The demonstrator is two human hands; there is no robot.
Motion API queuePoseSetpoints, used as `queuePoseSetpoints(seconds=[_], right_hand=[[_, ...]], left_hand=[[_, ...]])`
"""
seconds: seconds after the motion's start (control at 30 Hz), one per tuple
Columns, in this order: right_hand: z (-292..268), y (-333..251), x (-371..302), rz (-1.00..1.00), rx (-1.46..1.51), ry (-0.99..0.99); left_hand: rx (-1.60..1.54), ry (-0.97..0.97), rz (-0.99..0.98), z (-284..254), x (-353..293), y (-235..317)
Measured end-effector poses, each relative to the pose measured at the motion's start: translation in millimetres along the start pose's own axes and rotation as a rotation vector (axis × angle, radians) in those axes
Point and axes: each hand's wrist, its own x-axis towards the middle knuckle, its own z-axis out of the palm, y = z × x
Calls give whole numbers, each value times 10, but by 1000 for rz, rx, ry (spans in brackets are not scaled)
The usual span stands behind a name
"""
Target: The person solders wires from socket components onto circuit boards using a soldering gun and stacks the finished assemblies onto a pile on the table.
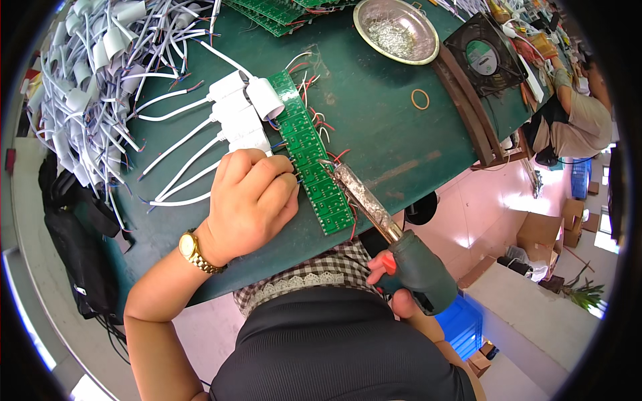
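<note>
My left hand (pixel 251 200) is closed on thin wires at the left edge of a long green circuit board strip (pixel 309 150) lying on the dark green table (pixel 374 113). A gold watch sits on that wrist. My right hand (pixel 394 284), mostly hidden, grips the dark green handle of a soldering iron (pixel 381 224). The iron's tip touches the board near its middle, beside my left fingers. Several white plug housings (pixel 241 110) with white cables lie against the strip's left side.
A big heap of white cabled housings (pixel 100 60) fills the table's left. More green boards (pixel 274 13) and a metal dish of solder scraps (pixel 396 30) sit at the far edge. A black fan (pixel 485 53) and a rubber band (pixel 420 99) lie right. Another person (pixel 578 113) sits far right.
</note>
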Motion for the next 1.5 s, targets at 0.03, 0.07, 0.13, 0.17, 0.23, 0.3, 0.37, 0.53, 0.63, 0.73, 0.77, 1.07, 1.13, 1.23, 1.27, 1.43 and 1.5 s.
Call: queuePoseSetpoints(seconds=[0.03,0.07,0.13,0.17,0.23,0.3,0.37,0.53,0.63,0.73,0.77,1.07,1.13,1.23,1.27,1.43,1.5], right_hand=[[8,-43,9,3,-1,0],[24,-125,28,35,47,47],[22,-145,15,68,94,92],[3,-83,-28,41,51,28],[1,-77,-42,16,14,-38],[21,-206,-13,191,57,16],[22,-180,-27,171,17,28],[-44,3,-138,133,-220,-71],[34,13,-136,104,-167,26],[2,-1,-78,153,-173,5],[-10,43,-62,59,-231,-4],[-127,72,-263,71,-305,-73],[-114,26,-213,-15,-374,-105],[-62,-4,-149,24,-193,-17],[-76,-22,-102,3,-223,-49],[52,-82,-17,-21,-172,52],[45,-46,-36,19,53,129]], left_hand=[[-23,-4,-11,4,7,-4],[-26,-5,-13,9,14,-7],[-33,-15,-19,-3,32,-5],[-34,-14,-21,-10,36,-3],[-35,-26,-33,-11,32,-4],[-32,-15,-40,5,36,-4],[-32,-1,-45,11,41,1],[-33,-2,-65,16,59,17],[-11,16,-43,43,53,3],[4,19,-56,40,54,11],[2,21,-56,43,53,15],[-22,11,-86,38,48,48],[-13,26,-64,43,42,27],[-18,14,-87,27,27,20],[-15,16,-89,23,22,10],[-10,12,-75,6,61,0],[4,-20,-75,11,88,32]])
